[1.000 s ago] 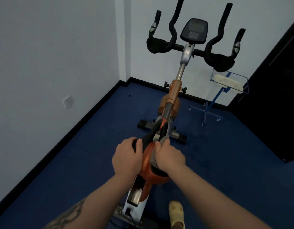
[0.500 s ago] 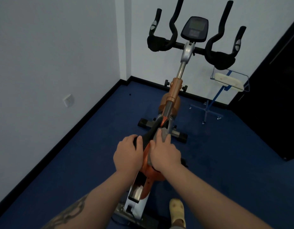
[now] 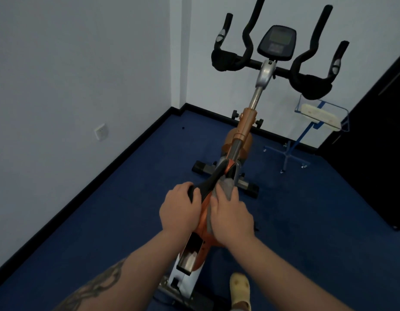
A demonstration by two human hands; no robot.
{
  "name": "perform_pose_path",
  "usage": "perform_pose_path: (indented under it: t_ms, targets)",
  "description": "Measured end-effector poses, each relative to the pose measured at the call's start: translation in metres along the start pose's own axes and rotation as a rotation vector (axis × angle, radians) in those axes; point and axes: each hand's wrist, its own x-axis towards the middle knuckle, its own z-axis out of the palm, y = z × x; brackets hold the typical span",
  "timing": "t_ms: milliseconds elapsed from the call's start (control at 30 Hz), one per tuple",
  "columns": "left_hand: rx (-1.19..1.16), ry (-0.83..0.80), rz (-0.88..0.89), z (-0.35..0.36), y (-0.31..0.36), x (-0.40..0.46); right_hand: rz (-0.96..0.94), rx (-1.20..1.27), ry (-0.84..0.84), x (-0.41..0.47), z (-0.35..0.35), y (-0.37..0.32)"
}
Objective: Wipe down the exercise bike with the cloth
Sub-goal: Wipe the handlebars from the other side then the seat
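Blue floor [image 3: 104, 221], cloth [image 3: 226, 189] under right hand [image 3: 232, 218]

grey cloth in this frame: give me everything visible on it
The grey soft fabric cloth is mostly hidden under the right hand, which presses it against the right side of the orange exercise bike frame just below the black saddle. A bunched, folded end sticks out past the fingers, and a narrow strip shows along the hand's inner edge. It looks plain, with no pattern visible. The left hand grips the saddle's rear, not the cloth.
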Motion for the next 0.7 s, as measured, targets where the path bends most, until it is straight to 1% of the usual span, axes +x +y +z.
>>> perform_pose_path:
  t_ms: [100,233,300,367,500,700]
  targets:
    - [0.037,-0.021,0.011,-0.001,0.002,0.002,-0.08,-0.036,-0.002,-0.023,0.011,0.009]
    - [0.171,-0.026,0.086,-0.002,0.002,0.004,-0.009,-0.023,-0.067,0.01,-0.004,0.005]
    - [0.248,-0.014,0.13,-0.003,0.002,0.004,0.004,-0.018,-0.06,0.021,-0.009,0.0]
    - [0.285,-0.017,0.156,-0.003,0.003,0.005,0.007,-0.021,-0.037,0.012,-0.005,0.0]
    - [0.229,-0.048,0.144,-0.005,0.003,0.006,-0.063,-0.061,0.002,-0.031,0.011,0.008]
    - [0.1,-0.053,0.078,-0.005,0.004,0.005,0.001,-0.037,-0.032,0.009,-0.005,0.001]
